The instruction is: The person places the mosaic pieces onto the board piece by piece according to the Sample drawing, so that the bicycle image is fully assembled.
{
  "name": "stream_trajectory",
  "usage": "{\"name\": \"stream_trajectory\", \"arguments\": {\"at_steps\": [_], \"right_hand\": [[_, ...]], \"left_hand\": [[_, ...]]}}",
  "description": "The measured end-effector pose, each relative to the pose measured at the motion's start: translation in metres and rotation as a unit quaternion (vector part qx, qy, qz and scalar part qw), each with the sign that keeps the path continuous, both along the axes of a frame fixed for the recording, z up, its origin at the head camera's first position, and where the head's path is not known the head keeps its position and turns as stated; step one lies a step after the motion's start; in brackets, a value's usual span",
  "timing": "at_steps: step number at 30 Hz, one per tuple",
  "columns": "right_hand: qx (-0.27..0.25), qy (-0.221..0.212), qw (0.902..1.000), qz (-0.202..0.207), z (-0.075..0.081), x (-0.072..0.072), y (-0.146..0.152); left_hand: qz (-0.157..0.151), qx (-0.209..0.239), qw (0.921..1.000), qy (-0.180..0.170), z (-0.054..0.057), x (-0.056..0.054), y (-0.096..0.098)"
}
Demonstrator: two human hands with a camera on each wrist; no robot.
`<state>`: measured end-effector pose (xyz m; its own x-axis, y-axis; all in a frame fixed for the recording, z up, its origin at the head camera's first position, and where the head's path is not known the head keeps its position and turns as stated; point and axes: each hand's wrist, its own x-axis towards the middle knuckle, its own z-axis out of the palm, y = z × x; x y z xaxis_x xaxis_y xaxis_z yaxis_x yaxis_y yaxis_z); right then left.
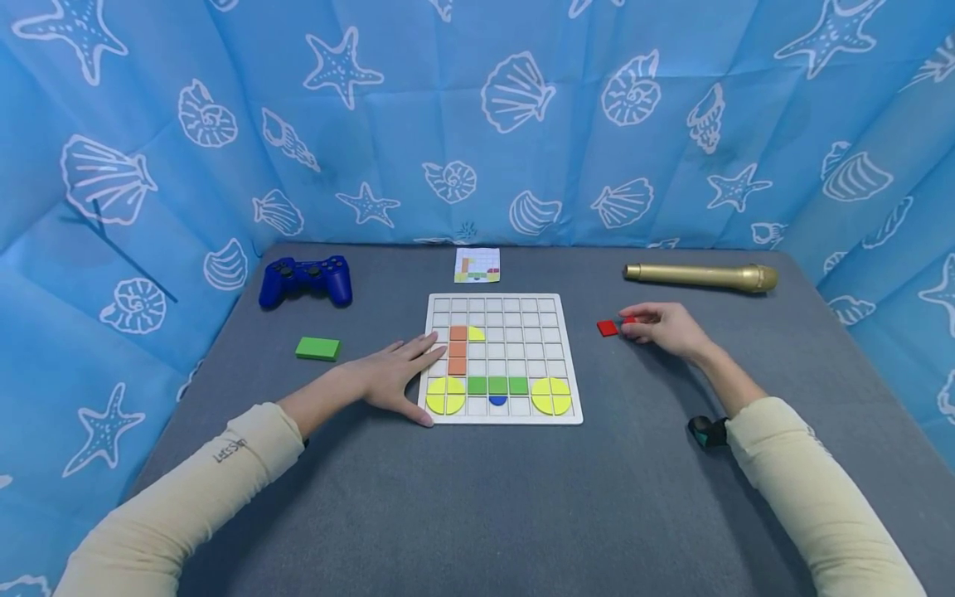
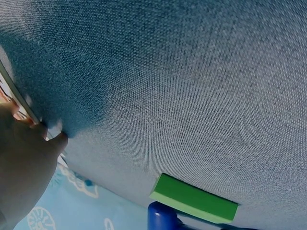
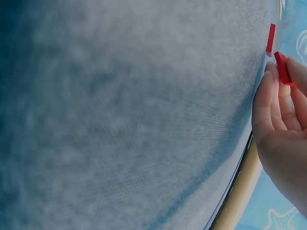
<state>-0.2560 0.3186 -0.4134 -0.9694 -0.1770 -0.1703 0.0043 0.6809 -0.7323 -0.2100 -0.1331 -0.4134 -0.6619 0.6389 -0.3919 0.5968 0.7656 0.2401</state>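
Note:
A white grid board [image 1: 515, 336] lies mid-table, holding orange squares [image 1: 458, 349], green squares [image 1: 497, 385], yellow quarter-round pieces [image 1: 550, 396] and a blue half-round piece [image 1: 497, 400]. My left hand [image 1: 391, 377] rests at the board's left edge, fingers extended over the border and thumb by the near corner. Right of the board, my right hand [image 1: 667, 327] pinches a red square tile [image 3: 283, 69] between thumb and fingers, tilted in the right wrist view. Another red square tile [image 1: 608, 328] lies flat on the table just left of those fingertips.
A small printed card [image 1: 477, 265] with a coloured pattern lies behind the board. Left are a green block [image 1: 317, 348] and a blue game controller [image 1: 306, 280]. A gold microphone [image 1: 701, 277] lies at the back right. A blue shell-patterned curtain [image 1: 462, 124] encloses the table.

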Motion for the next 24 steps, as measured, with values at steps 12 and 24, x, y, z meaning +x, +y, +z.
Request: {"name": "stream_trajectory", "arguments": {"at_steps": [12,24], "right_hand": [[-0.077,-0.063,0.9946,-0.031,0.007,0.008,-0.019],[-0.134,-0.098,0.9860,0.016,0.005,0.012,-0.045]], "left_hand": [[-0.007,0.003,1.0000,0.002,0.004,0.002,0.001],[-0.003,-0.002,1.0000,0.008,0.001,0.001,0.000]]}}
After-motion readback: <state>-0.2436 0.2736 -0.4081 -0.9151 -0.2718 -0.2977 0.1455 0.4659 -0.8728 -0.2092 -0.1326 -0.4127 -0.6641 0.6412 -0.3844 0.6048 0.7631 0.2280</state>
